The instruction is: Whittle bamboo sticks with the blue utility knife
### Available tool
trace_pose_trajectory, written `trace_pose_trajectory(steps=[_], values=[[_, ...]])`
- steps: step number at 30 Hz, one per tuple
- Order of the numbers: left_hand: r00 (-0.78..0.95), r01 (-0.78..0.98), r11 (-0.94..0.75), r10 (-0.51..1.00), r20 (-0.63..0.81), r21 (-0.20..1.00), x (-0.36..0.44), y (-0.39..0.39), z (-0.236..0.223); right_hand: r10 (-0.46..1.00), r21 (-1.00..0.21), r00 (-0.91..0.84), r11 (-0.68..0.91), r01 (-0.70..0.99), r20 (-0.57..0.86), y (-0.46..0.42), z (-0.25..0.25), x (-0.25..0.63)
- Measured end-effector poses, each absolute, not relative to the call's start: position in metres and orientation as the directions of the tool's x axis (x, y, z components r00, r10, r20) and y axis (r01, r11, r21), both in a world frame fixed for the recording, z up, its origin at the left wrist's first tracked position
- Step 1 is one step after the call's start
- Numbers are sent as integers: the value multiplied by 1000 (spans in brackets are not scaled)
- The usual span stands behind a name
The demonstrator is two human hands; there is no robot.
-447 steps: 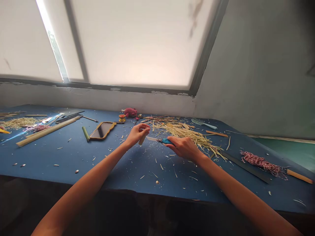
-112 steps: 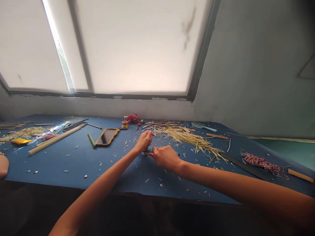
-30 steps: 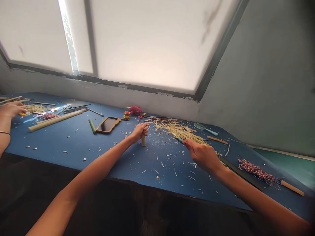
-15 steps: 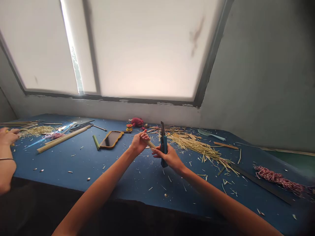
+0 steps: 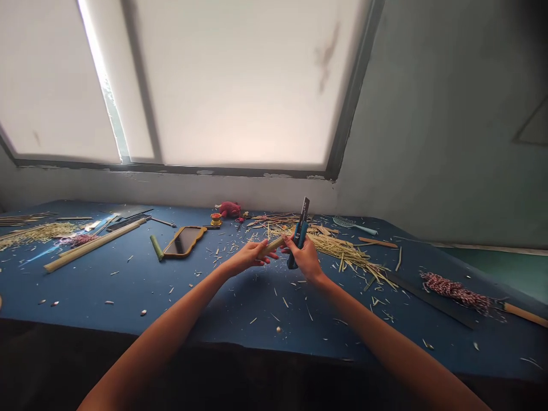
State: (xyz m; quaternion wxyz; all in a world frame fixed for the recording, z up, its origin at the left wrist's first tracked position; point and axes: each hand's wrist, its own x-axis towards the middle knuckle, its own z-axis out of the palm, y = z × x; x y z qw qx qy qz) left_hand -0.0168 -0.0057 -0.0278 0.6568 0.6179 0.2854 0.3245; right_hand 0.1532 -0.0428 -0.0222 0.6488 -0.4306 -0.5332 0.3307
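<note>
Over the blue table point(image 5: 128, 285), my left hand point(image 5: 246, 258) is closed round one end of a short pale bamboo stick point(image 5: 274, 245) that points up to the right. My right hand point(image 5: 306, 258) grips a blue utility knife point(image 5: 298, 237) upright, its dark blade sticking up above the fingers. The fingertips of my right hand touch the far end of the stick. Both hands are held a little above the table, close together.
A heap of thin bamboo splinters point(image 5: 342, 246) lies just behind my hands. A phone point(image 5: 185, 240) and a green stick point(image 5: 156, 248) lie to the left, with a long bamboo pole point(image 5: 92, 245) further left. Red-and-white twine point(image 5: 456, 290) and a dark ruler point(image 5: 432, 299) lie on the right.
Both hands have lifted and shifted right; the stick now lies more level between them. The knife is tilted to the right. The other person's hand at the left edge is out of view.
</note>
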Motion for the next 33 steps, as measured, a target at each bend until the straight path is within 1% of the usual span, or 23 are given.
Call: trace_pose_trajectory(steps=[3,6,9,12,15,19,21,24,28,30,33], values=[[690,-125,78,723,30,989,-16,-6,-30,905,-919,167,391,39,392,-44,-24,154],[726,-139,132,687,10,981,-17,-6,-31,913,-919,113,382,96,392,-44,-25,153],[740,-93,99,673,2,991,-17,-6,-32,924,-923,71,368,111,376,-44,-27,154],[716,-5,9,698,-3,1000,-16,-6,-31,946,-946,32,321,49,323,-45,-27,155],[686,94,-121,727,24,988,-16,-7,-27,970,-971,-26,240,-16,241,-48,-24,155],[636,180,-376,749,184,909,-16,-12,-24,981,-980,-78,169,-101,177,-52,-20,155],[620,215,-459,746,242,862,-15,-14,-24,983,-977,-76,155,-147,167,-52,-20,155],[613,253,-491,748,254,834,-14,-16,-25,984,-971,-60,155,-180,168,-50,-23,154],[597,300,-520,756,268,800,-14,-16,-26,984,-970,-31,169,-177,177,-47,-27,152],[578,322,-554,758,304,768,-13,-17,-27,981,-968,-11,187,-170,191,-46,-28,151],[549,349,-636,734,400,688,-13,-15,-29,977,-965,31,215,-149,213,-47,-25,150]])
